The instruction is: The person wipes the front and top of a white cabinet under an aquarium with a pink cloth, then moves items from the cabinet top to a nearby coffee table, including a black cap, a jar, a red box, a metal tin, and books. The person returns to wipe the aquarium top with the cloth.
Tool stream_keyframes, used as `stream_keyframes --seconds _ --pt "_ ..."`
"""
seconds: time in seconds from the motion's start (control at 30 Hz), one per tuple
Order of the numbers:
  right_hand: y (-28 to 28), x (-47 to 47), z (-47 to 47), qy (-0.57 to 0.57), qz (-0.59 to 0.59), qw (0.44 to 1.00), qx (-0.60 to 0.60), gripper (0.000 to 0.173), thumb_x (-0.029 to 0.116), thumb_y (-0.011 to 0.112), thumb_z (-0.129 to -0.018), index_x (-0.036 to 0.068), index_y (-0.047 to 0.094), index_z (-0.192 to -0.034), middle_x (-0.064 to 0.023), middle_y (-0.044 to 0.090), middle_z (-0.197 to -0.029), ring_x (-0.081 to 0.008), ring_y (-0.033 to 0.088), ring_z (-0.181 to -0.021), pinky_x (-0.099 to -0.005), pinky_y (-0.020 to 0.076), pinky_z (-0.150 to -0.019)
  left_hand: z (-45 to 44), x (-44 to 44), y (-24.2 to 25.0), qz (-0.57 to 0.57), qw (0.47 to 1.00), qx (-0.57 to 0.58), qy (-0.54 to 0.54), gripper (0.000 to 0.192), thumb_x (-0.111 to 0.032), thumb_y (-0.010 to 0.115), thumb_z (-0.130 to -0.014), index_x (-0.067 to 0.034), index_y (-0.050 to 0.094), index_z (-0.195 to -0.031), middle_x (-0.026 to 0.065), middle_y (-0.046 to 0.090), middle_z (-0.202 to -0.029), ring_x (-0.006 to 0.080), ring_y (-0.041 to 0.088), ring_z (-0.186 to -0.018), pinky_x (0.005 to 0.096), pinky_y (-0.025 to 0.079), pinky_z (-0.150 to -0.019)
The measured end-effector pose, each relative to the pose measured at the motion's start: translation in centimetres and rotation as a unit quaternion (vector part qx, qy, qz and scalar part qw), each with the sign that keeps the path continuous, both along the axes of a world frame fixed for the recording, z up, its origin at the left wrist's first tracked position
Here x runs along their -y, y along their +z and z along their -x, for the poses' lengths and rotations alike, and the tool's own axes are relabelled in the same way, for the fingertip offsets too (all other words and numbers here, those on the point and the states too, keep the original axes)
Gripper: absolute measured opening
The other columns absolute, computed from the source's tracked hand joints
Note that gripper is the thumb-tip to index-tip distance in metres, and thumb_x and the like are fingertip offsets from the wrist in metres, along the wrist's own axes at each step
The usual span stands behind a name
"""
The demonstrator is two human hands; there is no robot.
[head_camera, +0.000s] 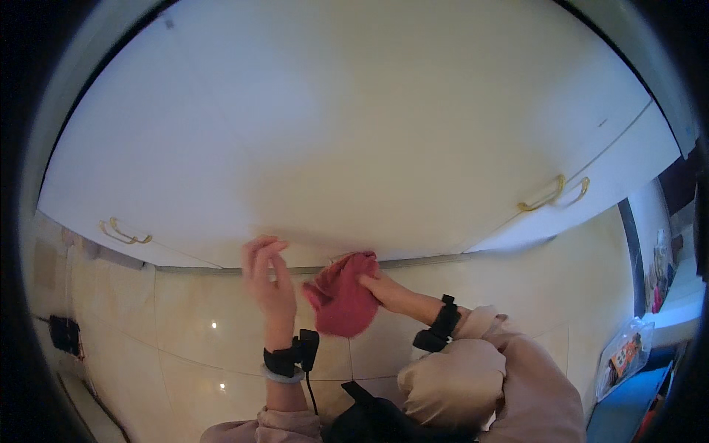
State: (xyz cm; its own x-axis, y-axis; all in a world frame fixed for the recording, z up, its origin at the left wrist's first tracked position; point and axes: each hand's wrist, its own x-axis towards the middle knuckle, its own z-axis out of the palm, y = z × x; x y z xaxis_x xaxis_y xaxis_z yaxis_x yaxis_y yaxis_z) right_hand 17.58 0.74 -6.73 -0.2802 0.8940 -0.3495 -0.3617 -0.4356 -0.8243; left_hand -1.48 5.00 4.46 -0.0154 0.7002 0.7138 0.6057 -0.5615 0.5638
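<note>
A crumpled red cloth (346,299) hangs from my right hand (378,283), whose thumb lies over its near side; the fingers behind it are hidden. My left hand (270,271) is raised to the left of the cloth, fingers apart and slightly curled, with nothing in it and a little blur. Both hands are close to the lower edge of a large white cabinet door (354,138). Each wrist wears a black strap with a small device.
Gold handles (545,196) sit on the cabinet at the right, others (124,232) at the left. Glossy beige tiles (210,332) cover the floor. A clear plastic container (626,354) and a blue object (628,407) stand at the right; a black object (65,334) lies at the far left.
</note>
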Motion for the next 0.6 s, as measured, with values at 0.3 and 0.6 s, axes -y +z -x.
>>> stream_keyframes --seconds 0.3,0.6 --pt "17.1 1.7 -3.6 -0.278 -0.572 0.336 0.694 0.021 0.019 0.072 -0.073 0.01 0.071 -0.092 -0.0189 0.056 -0.128 -0.0353 0.054 -0.104 -0.0429 0.0461 -0.091 4.3 0.6 0.5 0.0 0.989 0.139 0.048 0.023 0.013 0.052 -0.082 -0.003 0.062 -0.094 0.0099 0.058 -0.098 0.0236 0.056 -0.093 0.0309 0.045 -0.081" --pt "-4.6 0.3 -8.7 0.263 -0.555 0.168 0.771 0.037 0.026 0.063 -0.078 0.021 0.062 -0.115 -0.0073 0.046 -0.138 -0.0305 0.045 -0.115 -0.056 0.0419 -0.083 4.6 1.8 1.7 -0.025 0.99 0.136 0.04 0.027 0.015 0.051 -0.078 -0.005 0.064 -0.089 0.0096 0.057 -0.096 0.0225 0.057 -0.087 0.0285 0.045 -0.071"
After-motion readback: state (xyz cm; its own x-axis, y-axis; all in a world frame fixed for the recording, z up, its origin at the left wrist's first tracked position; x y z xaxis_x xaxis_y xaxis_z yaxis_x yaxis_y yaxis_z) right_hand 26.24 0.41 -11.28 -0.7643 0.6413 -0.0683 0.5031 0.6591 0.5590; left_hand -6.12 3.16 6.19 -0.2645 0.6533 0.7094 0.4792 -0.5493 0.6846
